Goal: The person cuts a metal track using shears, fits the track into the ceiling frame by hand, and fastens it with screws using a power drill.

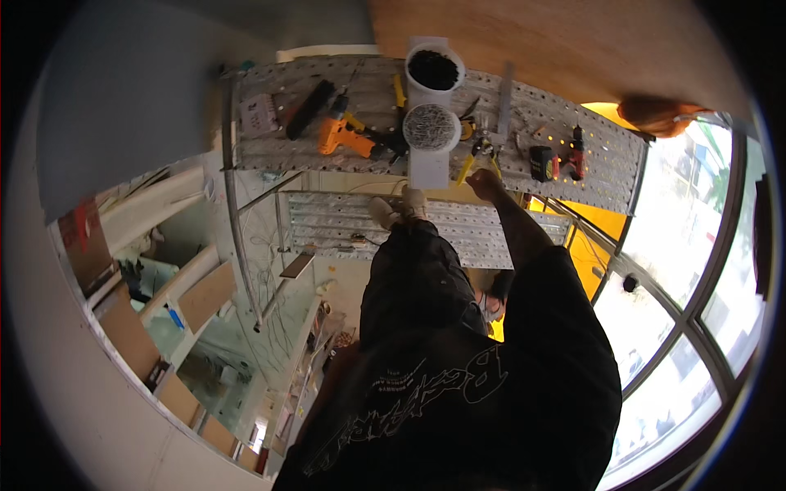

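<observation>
My right hand (486,185) reaches to the near edge of a perforated metal scaffold plank (270,151). Its fingers look curled at the handles of yellow-handled pliers (467,168); what they hold, if anything, is hidden. Left of the hand, a white tub of thin metal nails or pins (431,128) stands on a white board (429,173). Behind it is a white tub of black screws or similar small pieces (434,70). A yellow tape measure (467,129) lies close to the pliers. My left hand does not show.
An orange cordless drill (344,135) and a black brush-like bar (310,110) lie at left. A red-and-black drill (578,154) stands right, beside a black container (541,162). My shoes (383,213) rest on a lower plank (327,219). Scaffold tubes (233,204) flank it; large windows are right.
</observation>
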The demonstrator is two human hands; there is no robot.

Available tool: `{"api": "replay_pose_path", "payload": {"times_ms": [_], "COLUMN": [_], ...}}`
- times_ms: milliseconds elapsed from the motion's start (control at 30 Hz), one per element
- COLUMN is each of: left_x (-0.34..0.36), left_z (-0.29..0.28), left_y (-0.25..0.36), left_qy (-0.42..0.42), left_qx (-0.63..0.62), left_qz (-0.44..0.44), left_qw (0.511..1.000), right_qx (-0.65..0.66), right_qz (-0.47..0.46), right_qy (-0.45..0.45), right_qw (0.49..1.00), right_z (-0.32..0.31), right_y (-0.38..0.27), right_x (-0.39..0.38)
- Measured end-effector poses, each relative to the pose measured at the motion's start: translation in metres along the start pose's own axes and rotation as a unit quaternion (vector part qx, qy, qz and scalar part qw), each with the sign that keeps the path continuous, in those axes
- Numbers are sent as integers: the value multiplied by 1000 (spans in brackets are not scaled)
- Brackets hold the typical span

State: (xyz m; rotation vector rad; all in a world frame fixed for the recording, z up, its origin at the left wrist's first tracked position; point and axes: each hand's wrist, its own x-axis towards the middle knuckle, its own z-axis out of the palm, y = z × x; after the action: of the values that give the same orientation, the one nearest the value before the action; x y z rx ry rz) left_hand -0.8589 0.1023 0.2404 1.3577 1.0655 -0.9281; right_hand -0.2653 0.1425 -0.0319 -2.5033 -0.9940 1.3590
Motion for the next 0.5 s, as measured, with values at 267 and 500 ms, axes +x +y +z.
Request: {"api": "replay_pose_path", "payload": {"times_ms": [267,500], "left_x": [26,33], "left_z": [-47,-81], "left_y": [3,11], "left_qy": [-32,-53], "left_qx": [61,117], "left_qz": [-27,-47], "left_qw": [997,991], "right_qx": [-58,-116], "right_qz": [55,131], "right_qy": [-5,134], "right_qw": [997,975], "right_z": [5,-38], "right_y": [30,105], "right_x": [22,22]}}
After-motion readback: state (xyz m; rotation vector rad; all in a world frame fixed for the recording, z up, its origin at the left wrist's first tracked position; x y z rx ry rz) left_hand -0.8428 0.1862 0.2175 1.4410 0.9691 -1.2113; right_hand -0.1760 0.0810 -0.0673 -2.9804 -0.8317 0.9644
